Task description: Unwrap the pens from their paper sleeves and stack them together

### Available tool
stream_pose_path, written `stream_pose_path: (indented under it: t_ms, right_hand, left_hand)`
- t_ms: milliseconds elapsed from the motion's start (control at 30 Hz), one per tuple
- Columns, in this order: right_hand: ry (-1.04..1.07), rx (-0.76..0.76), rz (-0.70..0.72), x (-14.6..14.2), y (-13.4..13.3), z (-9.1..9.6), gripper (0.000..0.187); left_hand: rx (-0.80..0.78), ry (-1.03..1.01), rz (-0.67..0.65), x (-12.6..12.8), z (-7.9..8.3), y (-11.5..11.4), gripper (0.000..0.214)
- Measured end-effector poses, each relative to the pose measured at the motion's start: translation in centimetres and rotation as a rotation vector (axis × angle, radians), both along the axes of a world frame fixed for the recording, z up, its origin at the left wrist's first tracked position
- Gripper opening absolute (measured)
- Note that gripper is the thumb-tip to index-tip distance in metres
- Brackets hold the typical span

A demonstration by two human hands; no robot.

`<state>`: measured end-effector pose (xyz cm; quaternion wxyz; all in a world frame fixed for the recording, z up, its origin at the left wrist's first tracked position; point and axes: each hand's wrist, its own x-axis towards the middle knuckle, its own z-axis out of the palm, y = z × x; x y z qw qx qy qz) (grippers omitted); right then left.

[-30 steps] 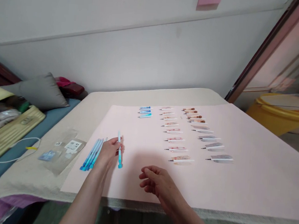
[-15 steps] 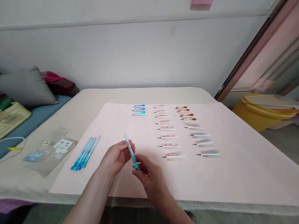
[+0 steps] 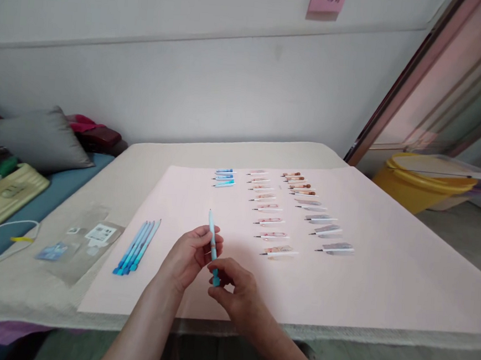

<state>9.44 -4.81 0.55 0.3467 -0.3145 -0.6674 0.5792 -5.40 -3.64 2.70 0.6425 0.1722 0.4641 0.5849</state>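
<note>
Both hands meet on one light blue pen [image 3: 211, 227], held just above the near part of the pink sheet [image 3: 383, 269]. Left hand [image 3: 188, 256] pinches the barrel at its middle between thumb and fingertips; right hand [image 3: 235, 290], lower and closer to the body, pinches the darker teal bottom end. The pen's long axis runs almost straight away from the person, with the pointed tip up and forward, leaning slightly left. To the left of the left hand, four blue pens [image 3: 137, 248] lie side by side on the sheet's edge, with clear wrappers [image 3: 81, 242] beyond them. Ahead of the hands, three columns of small parts [image 3: 269, 213] lie in neat rows, and the far left column is blue
</note>
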Motion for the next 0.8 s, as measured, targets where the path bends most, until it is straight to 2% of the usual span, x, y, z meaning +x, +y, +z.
stream_pose_path:
  t_ms: [133, 233, 267, 333, 400, 433, 600, 800]
  right_hand:
    - [-0.1, 0.015, -0.015, 0.0, 0.0, -0.4, 0.043]
    - [-0.201, -0.012, -0.033, 0.2, 0.0, -0.9, 0.043]
    - [-0.226, -0.017, -0.037, 0.2, 0.0, -1.1, 0.041]
    - [-0.259, -0.013, -0.047, 0.3, 0.2, -1.2, 0.036]
    - [-0.269, -0.002, -0.053, 0.3, 0.3, -1.2, 0.031]
    - [-0.269, 0.002, -0.054, 0.4, 0.4, -1.2, 0.029]
    - [-0.256, 0.027, -0.04, 0.5, 0.4, -1.4, 0.027]
    - [-0.26, 0.062, -0.033, 0.6, 0.2, -1.8, 0.023]
  left_hand:
    - [0.003, 0.053, 0.016, -0.5, 0.0, 0.0, 0.021]
    - [-0.012, 0.223, 0.031, -1.1, -0.4, 0.3, 0.024]
    - [-0.031, 0.356, 0.04, -1.5, -0.6, 0.5, 0.023]
    - [-0.134, 0.803, 0.044, -2.9, -1.1, 0.8, 0.02]
    - [-0.309, 1.317, 0.027, -4.7, -1.5, 1.0, 0.014]
    - [-0.382, 1.449, 0.029, -5.7, -1.6, 0.9, 0.011]
    - [-0.6, 1.65, 0.096, -9.4, -2.2, -0.2, 0.017]
    - [-0.711, 1.839, 0.087, -10.3, -2.9, -0.7, 0.027]
